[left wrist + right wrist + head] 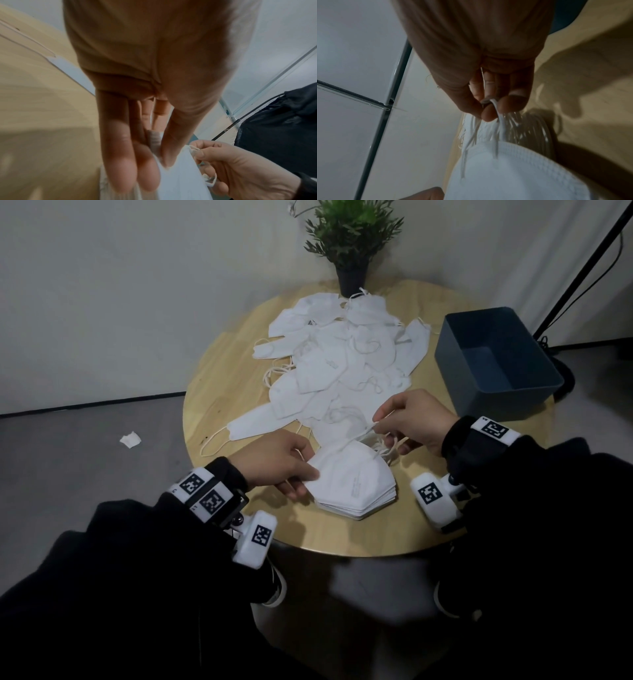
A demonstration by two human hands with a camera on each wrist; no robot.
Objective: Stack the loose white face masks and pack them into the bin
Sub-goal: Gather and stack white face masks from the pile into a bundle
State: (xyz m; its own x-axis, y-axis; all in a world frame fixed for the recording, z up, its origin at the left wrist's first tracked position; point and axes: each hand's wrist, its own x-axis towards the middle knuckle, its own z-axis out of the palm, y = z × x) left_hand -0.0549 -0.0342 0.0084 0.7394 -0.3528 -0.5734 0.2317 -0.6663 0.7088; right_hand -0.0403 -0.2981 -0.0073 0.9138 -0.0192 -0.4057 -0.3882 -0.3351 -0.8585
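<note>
White masks everywhere, so we're mid-stacking. Going left to right: left hand (pixel 274 463) pinches the near-left corner of the neat stack (pixel 356 487) on the tabletop (pixel 342 535), thumb on top, fingers under. The loose pile (pixel 335 364) sits behind it. Right hand (pixel 416 421) is pinching ear loops (pixel 380 440) at the stack's right end. The blue bin (pixel 496 361) at far right looks empty. My guess: next is tucking the loops flat, then grabbing another mask.

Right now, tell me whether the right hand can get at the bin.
Probably yes. The bin sits open-topped just beyond the right hand, nothing between them. But that hand pinches the ear loops of the mask stack, so it is occupied.
</note>
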